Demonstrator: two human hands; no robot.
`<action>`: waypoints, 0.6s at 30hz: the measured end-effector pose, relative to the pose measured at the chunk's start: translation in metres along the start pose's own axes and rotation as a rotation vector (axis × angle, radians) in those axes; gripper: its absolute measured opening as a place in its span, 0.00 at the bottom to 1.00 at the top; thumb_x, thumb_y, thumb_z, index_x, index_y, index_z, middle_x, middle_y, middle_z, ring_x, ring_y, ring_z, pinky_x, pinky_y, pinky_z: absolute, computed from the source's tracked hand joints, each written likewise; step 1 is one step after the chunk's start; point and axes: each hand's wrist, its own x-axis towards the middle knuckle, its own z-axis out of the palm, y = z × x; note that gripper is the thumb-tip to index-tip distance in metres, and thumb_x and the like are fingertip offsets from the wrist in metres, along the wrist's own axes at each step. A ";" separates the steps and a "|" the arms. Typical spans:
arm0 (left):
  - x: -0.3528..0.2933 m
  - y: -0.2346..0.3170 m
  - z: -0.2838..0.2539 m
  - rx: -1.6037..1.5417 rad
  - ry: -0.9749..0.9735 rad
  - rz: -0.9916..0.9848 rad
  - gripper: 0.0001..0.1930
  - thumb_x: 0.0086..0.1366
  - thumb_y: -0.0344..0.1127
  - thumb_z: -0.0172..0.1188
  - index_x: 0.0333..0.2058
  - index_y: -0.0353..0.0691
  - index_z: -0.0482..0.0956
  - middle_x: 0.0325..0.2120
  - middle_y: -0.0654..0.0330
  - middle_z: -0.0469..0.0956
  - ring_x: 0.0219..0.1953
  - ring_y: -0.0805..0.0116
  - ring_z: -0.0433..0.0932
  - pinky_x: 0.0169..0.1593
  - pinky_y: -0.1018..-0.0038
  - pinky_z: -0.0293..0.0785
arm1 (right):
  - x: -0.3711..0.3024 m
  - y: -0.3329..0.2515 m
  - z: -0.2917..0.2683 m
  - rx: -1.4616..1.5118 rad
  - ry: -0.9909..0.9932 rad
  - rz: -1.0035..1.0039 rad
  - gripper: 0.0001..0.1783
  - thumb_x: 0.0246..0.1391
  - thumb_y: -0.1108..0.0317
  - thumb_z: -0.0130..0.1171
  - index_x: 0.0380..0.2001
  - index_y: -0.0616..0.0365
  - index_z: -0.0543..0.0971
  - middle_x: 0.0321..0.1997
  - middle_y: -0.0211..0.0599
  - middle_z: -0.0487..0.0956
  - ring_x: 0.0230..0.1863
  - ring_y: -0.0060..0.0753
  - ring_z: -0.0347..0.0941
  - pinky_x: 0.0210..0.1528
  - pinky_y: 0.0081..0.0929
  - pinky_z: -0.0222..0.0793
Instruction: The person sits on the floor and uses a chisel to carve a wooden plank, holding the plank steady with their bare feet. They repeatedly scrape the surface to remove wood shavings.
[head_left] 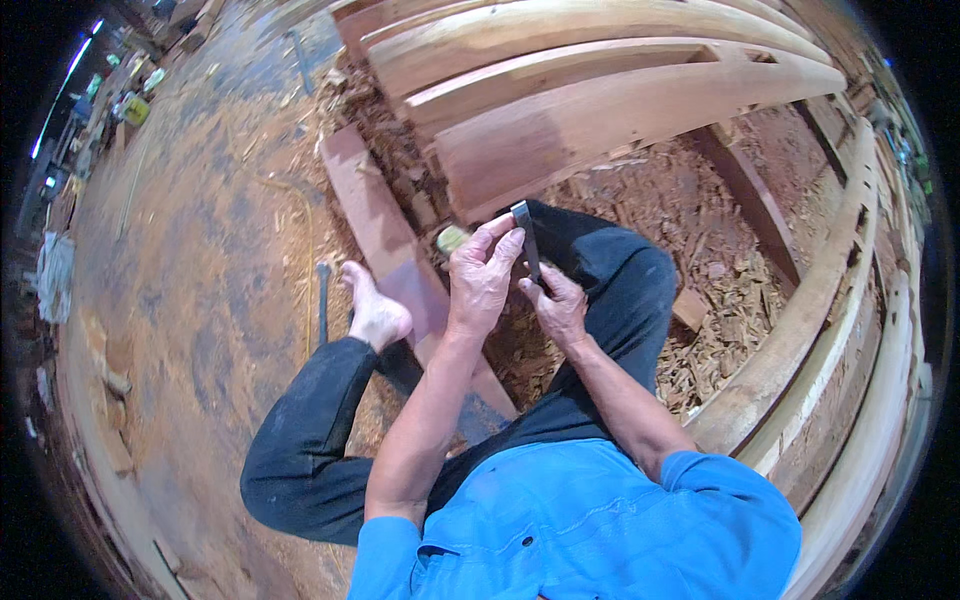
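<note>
Flat metal blade (528, 240), just one, and it's up at the middle of the view, right in front of the bent right leg (625, 290)! Sweeping from the left: a pale bundle (55, 277) at the rim, then one yellow container (132, 108) higher up, its contents too small to make out. Now a broad run of dusty floor (210, 240), plenty of open room on this side, with one dark bar (323, 305) lying beside the bare foot (378, 318). The foot meets a single long plank (345, 185), its straight edges slanting toward the lap. Here's the left hand (482, 270), thumb and fingers in a narrow pinch at the blade's shiny upper end, one greenish piece (452, 238) just beside it. Next, the right hand (558, 300), thumb and fingers closed around the dark lower end. Shaped timbers (600, 130) crowd in above, their near ends just beyond the hands. Over to the right, wood chips (735, 335) fill the gap, and long curved timbers (810, 345) hem that side in, slots cut along one edge.
</note>
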 end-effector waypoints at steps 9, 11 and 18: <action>-0.066 0.001 -0.038 -0.039 0.184 0.020 0.16 0.69 0.25 0.58 0.54 0.32 0.76 0.51 0.52 0.79 0.52 0.67 0.78 0.59 0.69 0.76 | -0.011 -0.003 0.017 0.088 -0.313 -0.164 0.16 0.54 0.76 0.65 0.47 0.60 0.80 0.36 0.40 0.80 0.38 0.36 0.77 0.42 0.29 0.73; -0.073 0.002 -0.041 -0.002 0.201 0.039 0.16 0.69 0.24 0.57 0.54 0.31 0.76 0.52 0.51 0.78 0.53 0.66 0.78 0.60 0.69 0.75 | -0.011 -0.007 0.017 0.091 -0.378 -0.144 0.16 0.54 0.77 0.63 0.48 0.60 0.79 0.38 0.44 0.81 0.39 0.41 0.79 0.44 0.32 0.74; -0.089 -0.013 -0.048 0.062 0.267 0.039 0.16 0.69 0.24 0.57 0.54 0.30 0.76 0.51 0.53 0.79 0.52 0.69 0.78 0.59 0.71 0.74 | -0.017 0.005 0.024 0.127 -0.468 -0.041 0.14 0.56 0.75 0.62 0.47 0.62 0.80 0.39 0.43 0.81 0.41 0.38 0.78 0.47 0.31 0.73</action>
